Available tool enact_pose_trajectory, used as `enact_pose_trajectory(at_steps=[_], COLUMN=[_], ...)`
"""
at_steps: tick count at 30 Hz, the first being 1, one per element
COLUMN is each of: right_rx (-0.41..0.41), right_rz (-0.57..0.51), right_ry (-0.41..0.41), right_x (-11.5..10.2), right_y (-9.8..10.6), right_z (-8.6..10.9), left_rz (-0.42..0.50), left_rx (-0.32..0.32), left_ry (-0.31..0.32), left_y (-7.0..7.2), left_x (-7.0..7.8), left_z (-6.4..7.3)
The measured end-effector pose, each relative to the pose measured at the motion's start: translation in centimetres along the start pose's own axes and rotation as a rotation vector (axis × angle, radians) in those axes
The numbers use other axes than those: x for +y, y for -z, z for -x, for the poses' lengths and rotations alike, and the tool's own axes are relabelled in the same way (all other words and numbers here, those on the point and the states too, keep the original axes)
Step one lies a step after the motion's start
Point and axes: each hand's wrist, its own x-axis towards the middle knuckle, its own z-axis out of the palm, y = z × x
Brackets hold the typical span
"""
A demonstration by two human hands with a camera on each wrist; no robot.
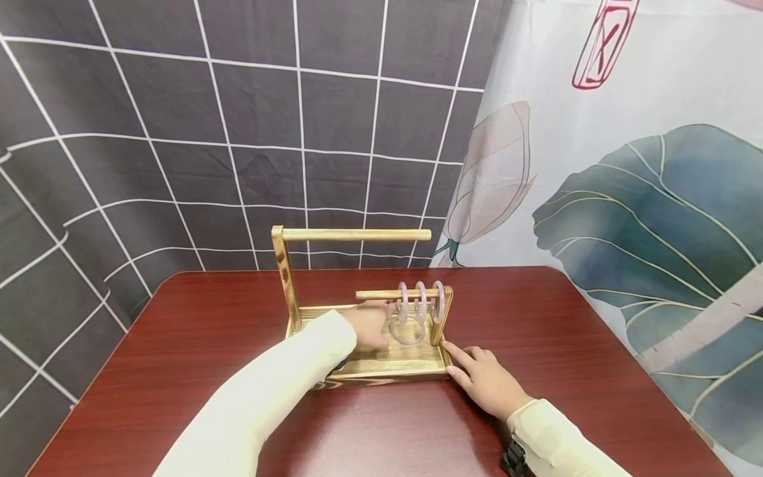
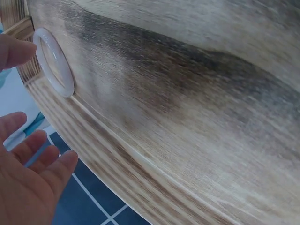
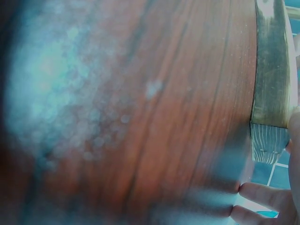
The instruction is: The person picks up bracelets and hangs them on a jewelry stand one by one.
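A wooden rack has a shallow tray base, a tall post with an upper rod and a shorter lower rod. Three pale lilac bangles hang on the lower rod, towards its right end. Another bangle lies in the tray beneath them; the left wrist view shows this pale bangle too. My left hand is over the tray beside it, thumb and fingers spread, holding nothing. My right hand lies on the table, fingertips touching the tray's right end.
The rack stands on a reddish-brown table. Behind it hangs a dark grey cloth with white grid lines. A white curtain printed with leaves and a bud hangs at the right.
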Motion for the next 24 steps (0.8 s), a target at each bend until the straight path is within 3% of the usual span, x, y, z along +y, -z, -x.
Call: enact_pose_trajectory(at_steps=[5, 16, 24], right_rx=[-0.007, -0.027, -0.024], right_rz=[-0.002, -0.005, -0.007], right_ry=[-0.009, -0.026, -0.029], right_x=[0.0, -0.2, -0.2], right_y=[0.1, 0.2, 0.2], right_z=[0.0, 0.0, 0.0], left_rz=[-0.006, -0.057, -0.133], left_rx=[-0.028, -0.005, 0.002], left_ry=[-0.038, -0.043, -0.079], left_y=[0.1, -0.5, -0.7], left_x=[0.2, 0.3, 1.3], left_z=[-0.2, -0.8, -1.1])
